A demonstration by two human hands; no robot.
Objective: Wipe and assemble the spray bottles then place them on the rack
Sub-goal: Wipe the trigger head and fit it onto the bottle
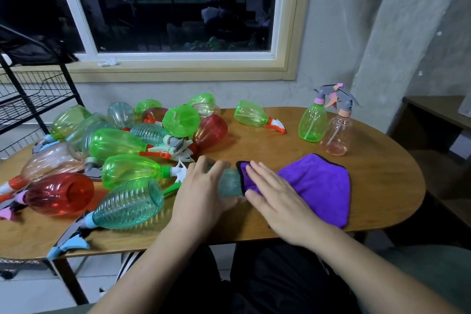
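Wooden table [280,140]: loose bottles heaped at its left end beside the wire rack [38,99], purple cloth [316,186] spread right of centre. The teal bottle [229,182] lies on its side near the front edge, long axis left to right, its right end under the cloth's hem. Left hand [201,194] curls over and grips it; right hand [275,196] presses flat on the cloth, fingers straight, best placed to wipe.

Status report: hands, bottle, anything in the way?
Left hand grips teal bottle. Right hand flat on purple cloth, draped over bottle's end. Pile of bottles close at left.
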